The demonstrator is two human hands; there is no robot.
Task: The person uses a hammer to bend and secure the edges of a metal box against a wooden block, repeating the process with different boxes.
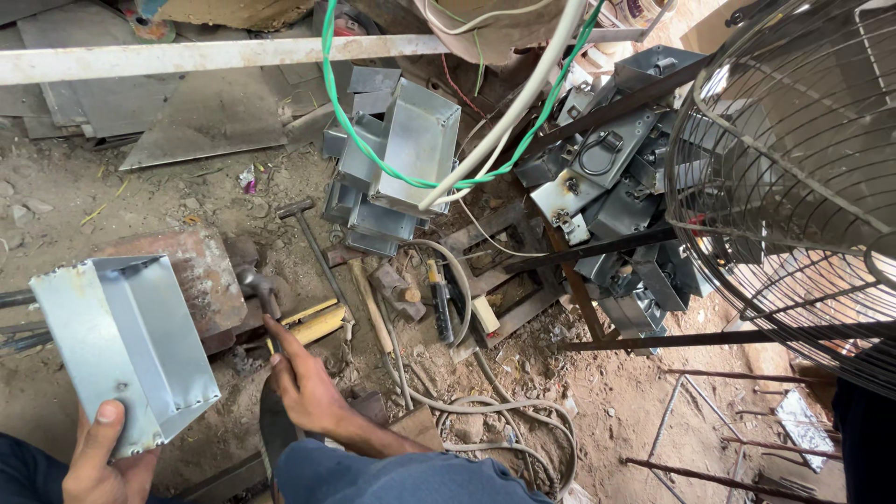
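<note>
My left hand (98,462) grips the near corner of an open sheet-metal box (126,341), galvanised grey with folded walls, held tilted at the lower left. My right hand (308,387) is lower centre, its fingers curled around the dark handle of a hammer (257,282). The hammer's head rests by a rusty steel block (201,280) on the dirt floor, and the index finger points up along the handle. A yellow flat bar (317,322) lies just beyond the fingers.
Several similar grey boxes (401,159) are stacked at centre, with darker ones (607,177) piled to the right. A wire fan guard (793,168) fills the right side. Green and white cables (485,140) hang across. Two more hammers (313,243) and hose lie on the floor.
</note>
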